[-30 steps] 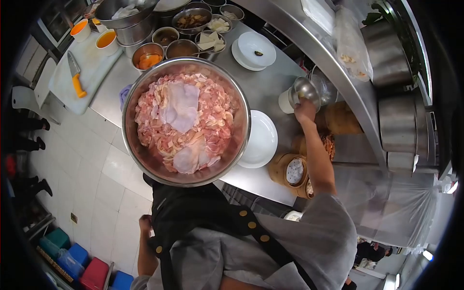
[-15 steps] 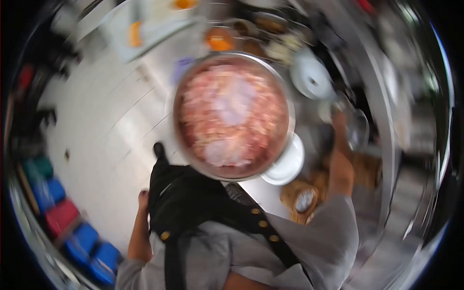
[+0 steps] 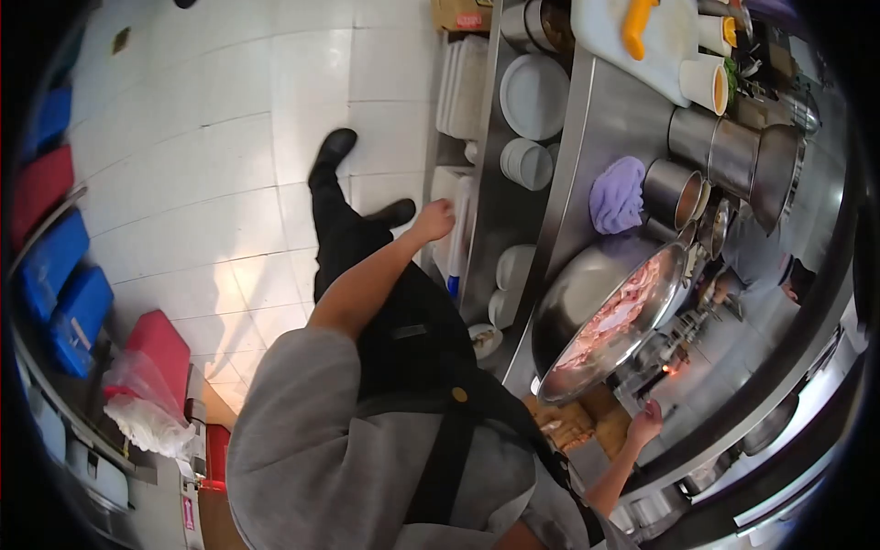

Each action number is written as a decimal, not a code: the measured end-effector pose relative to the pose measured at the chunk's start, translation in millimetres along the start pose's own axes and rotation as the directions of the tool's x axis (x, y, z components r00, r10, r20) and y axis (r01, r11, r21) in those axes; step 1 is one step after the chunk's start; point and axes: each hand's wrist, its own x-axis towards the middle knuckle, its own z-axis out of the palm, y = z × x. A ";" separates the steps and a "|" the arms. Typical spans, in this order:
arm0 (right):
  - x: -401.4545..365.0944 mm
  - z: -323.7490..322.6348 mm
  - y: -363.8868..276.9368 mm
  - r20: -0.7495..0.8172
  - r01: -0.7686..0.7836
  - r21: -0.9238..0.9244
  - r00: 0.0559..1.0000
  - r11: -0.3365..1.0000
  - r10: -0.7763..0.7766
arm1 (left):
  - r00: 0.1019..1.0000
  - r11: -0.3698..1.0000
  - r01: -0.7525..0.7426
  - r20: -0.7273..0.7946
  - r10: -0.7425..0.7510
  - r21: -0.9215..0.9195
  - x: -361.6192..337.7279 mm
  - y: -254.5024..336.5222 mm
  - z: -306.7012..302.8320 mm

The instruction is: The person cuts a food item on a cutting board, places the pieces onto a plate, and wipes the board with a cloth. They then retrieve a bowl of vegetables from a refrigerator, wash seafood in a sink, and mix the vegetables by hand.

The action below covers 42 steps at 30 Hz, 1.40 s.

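Note:
My left hand (image 3: 435, 220) is loosely closed beside the shelves under the counter, and nothing shows in it. On the far side of a large steel bowl (image 3: 573, 289), my right hand (image 3: 646, 422) has its fingers curled; whether it holds something is too small to make out. Pink raw meat pieces (image 3: 619, 316) lie in the bowl, which looks tilted in this wide view. A purple cloth (image 3: 617, 195) rests on the steel counter (image 3: 587, 137) near the bowl, beside a small steel pot (image 3: 674, 192).
A white cutting board (image 3: 596, 27) bears an orange-handled knife (image 3: 634, 27). White plates (image 3: 534, 96) stand on the lower shelves. A small flame (image 3: 672, 370) shows beyond the bowl. Blue bins (image 3: 57, 261) and a red one (image 3: 160, 353) are at left. Another person's arm (image 3: 753, 247) is across the counter.
The view has turned toward the floor, and the bowl now appears farther right. My left hand has come forward beside the shelves; my right hand appears lower, beyond the bowl.

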 end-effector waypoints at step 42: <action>-144.8 -25.3 -7.4 -0.081 -0.415 0.085 0.903 0.906 0.421 | 0.696 0.934 -0.175 -0.632 0.342 0.312 228.1 40.5 25.0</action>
